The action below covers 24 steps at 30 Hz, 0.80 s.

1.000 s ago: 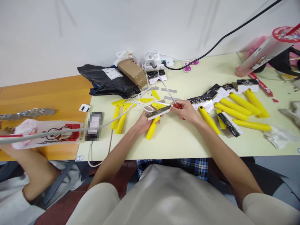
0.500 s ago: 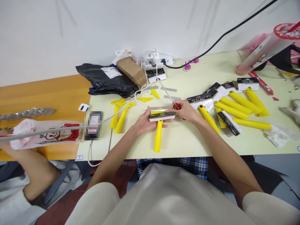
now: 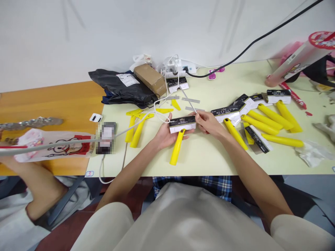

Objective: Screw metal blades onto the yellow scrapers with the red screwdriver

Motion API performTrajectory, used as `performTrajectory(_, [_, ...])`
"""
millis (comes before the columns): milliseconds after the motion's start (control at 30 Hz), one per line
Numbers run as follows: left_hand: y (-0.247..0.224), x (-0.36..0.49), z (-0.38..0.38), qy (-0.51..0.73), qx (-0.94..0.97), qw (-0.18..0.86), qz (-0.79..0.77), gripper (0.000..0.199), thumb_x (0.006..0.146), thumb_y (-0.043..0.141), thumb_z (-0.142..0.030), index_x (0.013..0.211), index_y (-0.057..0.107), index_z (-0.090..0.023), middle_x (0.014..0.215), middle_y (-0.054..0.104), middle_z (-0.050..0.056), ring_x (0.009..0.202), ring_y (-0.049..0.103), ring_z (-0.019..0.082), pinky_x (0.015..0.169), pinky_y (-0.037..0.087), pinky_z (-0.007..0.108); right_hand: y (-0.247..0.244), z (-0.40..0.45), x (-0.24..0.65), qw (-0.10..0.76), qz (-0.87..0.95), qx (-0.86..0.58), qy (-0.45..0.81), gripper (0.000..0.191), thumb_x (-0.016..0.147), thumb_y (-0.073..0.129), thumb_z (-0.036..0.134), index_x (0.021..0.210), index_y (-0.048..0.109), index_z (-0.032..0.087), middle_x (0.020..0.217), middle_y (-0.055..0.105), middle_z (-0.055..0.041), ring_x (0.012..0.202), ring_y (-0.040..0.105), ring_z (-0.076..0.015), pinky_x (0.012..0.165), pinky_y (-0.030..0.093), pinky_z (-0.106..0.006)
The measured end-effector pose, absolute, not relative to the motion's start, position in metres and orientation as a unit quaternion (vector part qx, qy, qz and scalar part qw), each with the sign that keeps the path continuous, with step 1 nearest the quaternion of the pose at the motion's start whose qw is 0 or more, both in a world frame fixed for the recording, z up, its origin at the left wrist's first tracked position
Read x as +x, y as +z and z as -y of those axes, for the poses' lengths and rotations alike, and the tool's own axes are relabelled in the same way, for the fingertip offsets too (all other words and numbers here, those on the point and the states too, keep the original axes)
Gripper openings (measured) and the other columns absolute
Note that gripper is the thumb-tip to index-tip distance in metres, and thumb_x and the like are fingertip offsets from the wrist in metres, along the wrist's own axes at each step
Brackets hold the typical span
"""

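My left hand [image 3: 164,136] is closed around a yellow-handled scraper [image 3: 177,148], whose handle points down toward me. Over the scraper's head sits a black and white cardboard sleeve [image 3: 182,124]. The fingers of my right hand [image 3: 210,124] are closed on a screwdriver [image 3: 188,100]; its metal shaft points up and left, and its handle is hidden in the hand. That hand's fingertips meet the right end of the sleeve. Bare yellow scrapers [image 3: 138,130] lie left of my hands, with thin grey blades [image 3: 192,100] behind them.
Several sleeved yellow scrapers [image 3: 264,122] are piled at right. A black plastic bag [image 3: 123,89], a brown box [image 3: 150,78] and a power strip [image 3: 190,66] stand behind. White cables [image 3: 157,108] cross the table. A tilted cup [image 3: 295,57] is far right. Another person's arm [image 3: 39,177] shows at left.
The sleeve has tilted so its printed face now shows, and the scraper's handle has swung slightly left. My right fingers have moved onto the sleeve's right end. The screwdriver's red handle is no longer visible.
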<state>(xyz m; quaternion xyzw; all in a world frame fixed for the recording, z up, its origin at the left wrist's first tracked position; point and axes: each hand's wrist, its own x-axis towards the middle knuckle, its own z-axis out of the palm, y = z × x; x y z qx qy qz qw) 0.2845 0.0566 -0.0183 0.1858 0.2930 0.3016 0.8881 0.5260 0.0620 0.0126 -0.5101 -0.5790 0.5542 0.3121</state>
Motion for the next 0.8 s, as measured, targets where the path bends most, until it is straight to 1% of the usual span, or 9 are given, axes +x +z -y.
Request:
performTrajectory(67, [-0.017,0.285,-0.055,0.309,0.191,0.885,-0.292,0.082,0.099,0.057,-0.082,0.146,0.067,-0.015,0.128,0.08,0.024,0.128,0.076,0.045,0.093,0.067,0.055,0.01,-0.062,0.524,0.317,0.592,-0.522,0.525,0.061,0.084,0.088,0.075,0.116,0.076,0.026,0.066,0.052,0.0054,0.05,0.039,-0.0121,0.039,0.033,-0.03])
performTrajectory(167, [-0.013,0.288,-0.051,0.318,0.195,0.88,-0.294,0.086,0.098,0.055,-0.085,0.145,0.067,-0.014,0.129,0.08,0.024,0.129,0.075,0.046,0.096,0.066,0.057,0.004,-0.063,0.522,0.335,0.586,-0.541,0.502,0.053,0.079,0.094,0.068,0.102,0.074,0.024,0.074,0.055,0.0038,0.056,0.041,-0.0122,0.039,0.037,-0.03])
performTrajectory(267, [-0.011,0.293,-0.047,0.329,0.215,0.87,-0.296,0.091,0.096,0.054,-0.09,0.144,0.069,-0.014,0.132,0.079,0.025,0.131,0.074,0.046,0.101,0.064,0.057,0.005,-0.065,0.525,0.354,0.569,-0.544,0.504,0.053,0.078,0.095,0.066,0.084,0.063,0.024,0.069,0.047,0.0054,0.055,0.037,-0.011,0.04,0.034,-0.03])
performTrajectory(400, [-0.016,0.3,-0.041,0.332,0.283,0.849,-0.298,0.096,0.09,0.058,-0.095,0.137,0.075,-0.013,0.137,0.078,0.027,0.131,0.074,0.044,0.107,0.061,0.054,0.017,-0.068,0.546,0.385,0.555,-0.55,0.491,0.057,0.081,0.093,0.066,0.076,0.054,0.025,0.059,0.037,0.0079,0.046,0.032,-0.0095,0.039,0.025,-0.03])
performTrajectory(467, [-0.02,0.303,-0.036,0.333,0.348,0.824,-0.3,0.085,0.09,0.072,-0.086,0.133,0.077,-0.014,0.137,0.078,0.025,0.127,0.077,0.039,0.11,0.059,0.051,0.024,-0.067,0.561,0.39,0.563,-0.56,0.466,0.052,0.084,0.09,0.065,0.078,0.057,0.025,0.057,0.039,0.0075,0.044,0.034,-0.0102,0.038,0.025,-0.03])
performTrajectory(533, [-0.023,0.309,-0.029,0.332,0.419,0.788,-0.305,0.067,0.09,0.086,-0.067,0.133,0.078,-0.016,0.134,0.08,0.021,0.124,0.078,0.034,0.114,0.056,0.048,0.029,-0.063,0.577,0.388,0.575,-0.583,0.423,0.044,0.088,0.086,0.061,0.082,0.063,0.024,0.057,0.042,0.0064,0.044,0.037,-0.0115,0.039,0.028,-0.031])
performTrajectory(600, [-0.027,0.319,-0.021,0.328,0.464,0.761,-0.313,0.058,0.088,0.094,-0.051,0.132,0.077,-0.018,0.129,0.083,0.017,0.12,0.079,0.029,0.115,0.054,0.048,0.033,-0.056,0.589,0.392,0.573,-0.607,0.386,0.038,0.09,0.084,0.058,0.087,0.068,0.024,0.057,0.046,0.0051,0.044,0.039,-0.0124,0.039,0.031,-0.031])
performTrajectory(667, [-0.03,0.333,-0.011,0.326,0.469,0.755,-0.321,0.057,0.084,0.098,-0.045,0.129,0.076,-0.018,0.124,0.084,0.015,0.112,0.081,0.027,0.113,0.055,0.049,0.037,-0.047,0.598,0.408,0.56,-0.618,0.372,0.035,0.09,0.082,0.056,0.093,0.07,0.024,0.057,0.05,0.0044,0.043,0.04,-0.0129,0.04,0.033,-0.031])
performTrajectory(800, [-0.039,0.367,0.012,0.344,0.453,0.756,-0.324,0.057,0.081,0.099,-0.046,0.123,0.073,-0.017,0.117,0.082,0.014,0.106,0.08,0.025,0.107,0.057,0.048,0.043,-0.028,0.612,0.414,0.545,-0.627,0.373,0.033,0.09,0.083,0.054,0.1,0.07,0.025,0.055,0.054,0.0035,0.042,0.045,-0.0151,0.041,0.034,-0.031])
